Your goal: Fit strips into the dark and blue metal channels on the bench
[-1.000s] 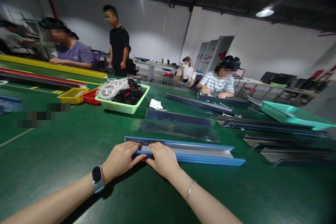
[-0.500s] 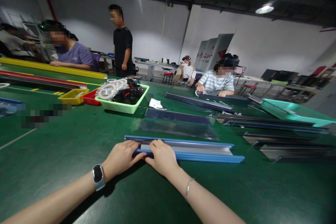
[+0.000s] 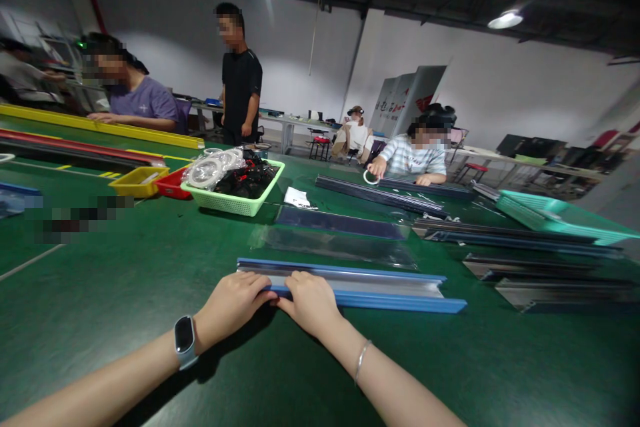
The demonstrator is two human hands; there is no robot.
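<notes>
A blue channel profile (image 3: 400,297) with a pale grey inside lies lengthwise on the green table before me. Both my hands grip its near wall toward the left end. My left hand (image 3: 237,300), below a wrist watch, has its fingers bent over into the channel and its thumb on the near outer side. Close beside it, my right hand (image 3: 311,300) holds the same wall in a like way, thumb toward the left one. The fingertips of both hands are hidden inside the channel. Just beyond the profile lie a clear plastic sheet (image 3: 335,245) and a dark blue strip (image 3: 340,222).
A green basket (image 3: 233,203) of bagged white rings and black parts stands beyond, with yellow (image 3: 130,185) and red (image 3: 173,185) trays beside it. Dark profiles (image 3: 550,290) and a teal basket (image 3: 565,217) are on the right. Across the table, a person in stripes (image 3: 417,163) handles a white ring.
My left hand has shifted slightly on the near wall; the blue profile stays in place. Across the table, the person in stripes has moved the white ring a little left. The standing person has shifted right.
</notes>
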